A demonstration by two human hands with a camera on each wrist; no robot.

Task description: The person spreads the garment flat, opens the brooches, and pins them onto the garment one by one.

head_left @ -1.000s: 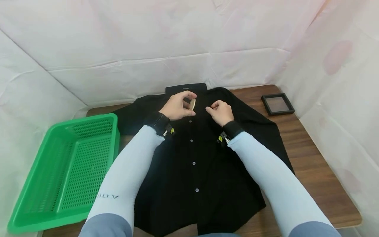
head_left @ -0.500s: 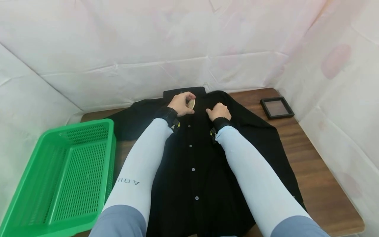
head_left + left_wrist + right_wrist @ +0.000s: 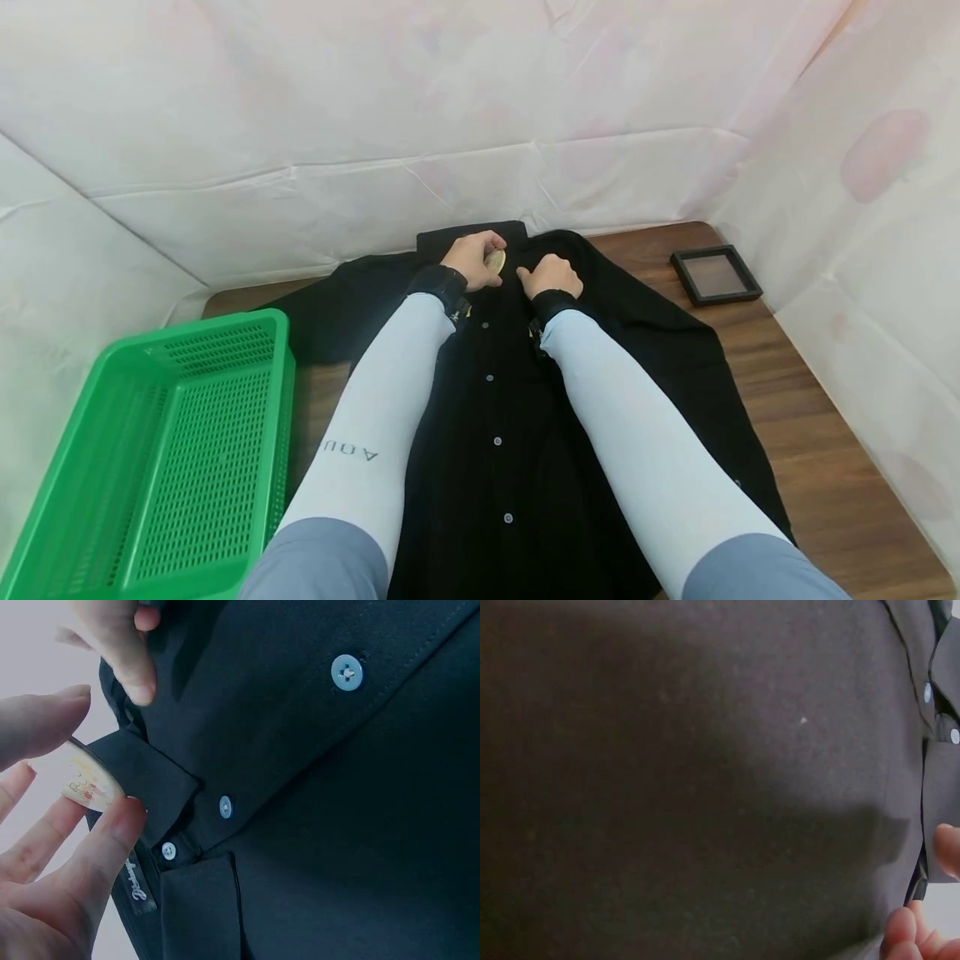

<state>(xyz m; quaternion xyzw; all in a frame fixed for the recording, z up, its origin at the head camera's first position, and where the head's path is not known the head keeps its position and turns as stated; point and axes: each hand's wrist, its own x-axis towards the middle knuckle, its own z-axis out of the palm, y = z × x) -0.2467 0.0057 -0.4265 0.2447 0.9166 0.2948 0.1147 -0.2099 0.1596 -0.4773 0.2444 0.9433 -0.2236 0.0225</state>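
Observation:
My left hand [image 3: 470, 258] pinches a small round cream disc [image 3: 495, 262] by its edges, between thumb and fingers. The left wrist view shows coloured print on the disc's pale face [image 3: 90, 781] and a dark rim. The disc is tilted above a black button-up shirt [image 3: 457, 467], which lies spread front up, near its collar. My right hand [image 3: 553, 276] is over the shirt's upper chest on the right, its fingers bent and its thumb [image 3: 948, 851] standing apart from them. Between thumb and fingertips I see nothing; the inside of that palm is hidden.
A green plastic basket [image 3: 281, 400] stands on the left. At the right of the wooden table [image 3: 825, 467] lies a small black square frame [image 3: 717, 275] with a clear pane. White sheeting [image 3: 360, 200] closes off the back and sides.
The right hand has rolled from a fingertip pinch to knuckles up, with its thumb out. Both forearms reach farther forward. The disc shows more of its face in the left hand. The head view has shifted slightly.

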